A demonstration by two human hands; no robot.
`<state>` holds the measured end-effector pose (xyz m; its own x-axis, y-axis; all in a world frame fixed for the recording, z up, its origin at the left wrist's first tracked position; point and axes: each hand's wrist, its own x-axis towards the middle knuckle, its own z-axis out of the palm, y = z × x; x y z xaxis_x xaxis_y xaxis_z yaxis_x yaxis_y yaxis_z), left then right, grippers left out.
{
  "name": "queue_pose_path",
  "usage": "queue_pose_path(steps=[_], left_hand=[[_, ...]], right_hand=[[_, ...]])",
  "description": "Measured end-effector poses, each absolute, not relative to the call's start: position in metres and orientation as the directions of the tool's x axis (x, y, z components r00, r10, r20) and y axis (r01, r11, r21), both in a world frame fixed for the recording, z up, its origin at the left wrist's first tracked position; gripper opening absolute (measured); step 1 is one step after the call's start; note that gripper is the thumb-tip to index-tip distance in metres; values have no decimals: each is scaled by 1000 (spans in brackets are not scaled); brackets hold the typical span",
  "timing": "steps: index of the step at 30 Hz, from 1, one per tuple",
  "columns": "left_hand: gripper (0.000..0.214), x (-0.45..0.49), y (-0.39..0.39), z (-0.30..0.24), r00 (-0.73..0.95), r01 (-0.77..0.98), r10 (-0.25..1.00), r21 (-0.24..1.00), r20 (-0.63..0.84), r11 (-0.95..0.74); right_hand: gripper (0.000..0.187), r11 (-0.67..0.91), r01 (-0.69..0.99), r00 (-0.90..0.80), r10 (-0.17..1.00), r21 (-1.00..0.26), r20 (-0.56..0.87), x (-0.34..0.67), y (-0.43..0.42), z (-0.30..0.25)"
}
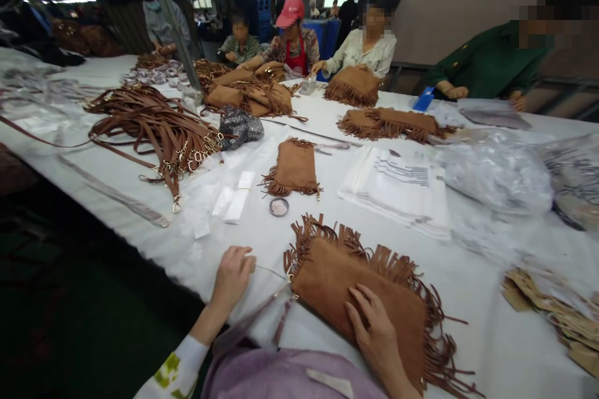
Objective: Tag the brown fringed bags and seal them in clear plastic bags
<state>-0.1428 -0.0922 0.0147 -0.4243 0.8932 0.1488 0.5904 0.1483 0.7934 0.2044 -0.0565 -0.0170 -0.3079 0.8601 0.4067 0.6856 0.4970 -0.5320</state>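
Note:
A brown suede bag with long fringe (337, 274) lies flat on the table in front of me. My right hand (377, 330) rests on it, palm down, with the fingers stretched out. Left of the bag, my left hand (231, 280) pinches a small tan tag (253, 264). A thin string runs from this tag to the gold ring (290, 277) at the bag's corner. A strap in pale wrapping (253, 321) also hangs from that corner, towards my lap.
Beyond lie a smaller fringed bag (296, 165), a small round dish (279, 206) and printed plastic bags (397, 181). Brown straps with gold clasps (159, 124) are heaped at left, paper tags (556, 308) at right. Several people sit or stand across the table (154, 230).

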Motion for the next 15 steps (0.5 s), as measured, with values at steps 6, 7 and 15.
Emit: queue_pose_path(steps=[6, 7, 15], left_hand=[[30, -90, -108, 26, -265, 522, 963, 831, -58, 194], [32, -87, -109, 25, -286, 528, 955, 818, -81, 228], [49, -75, -106, 17, -49, 564, 960, 785, -277, 256]], right_hand=[[58, 588, 730, -433, 793, -348, 430, 208, -75, -25], [60, 596, 732, -444, 785, -331, 432, 209, -77, -25], [37, 211, 851, 68, 864, -480, 500, 270, -127, -6]])
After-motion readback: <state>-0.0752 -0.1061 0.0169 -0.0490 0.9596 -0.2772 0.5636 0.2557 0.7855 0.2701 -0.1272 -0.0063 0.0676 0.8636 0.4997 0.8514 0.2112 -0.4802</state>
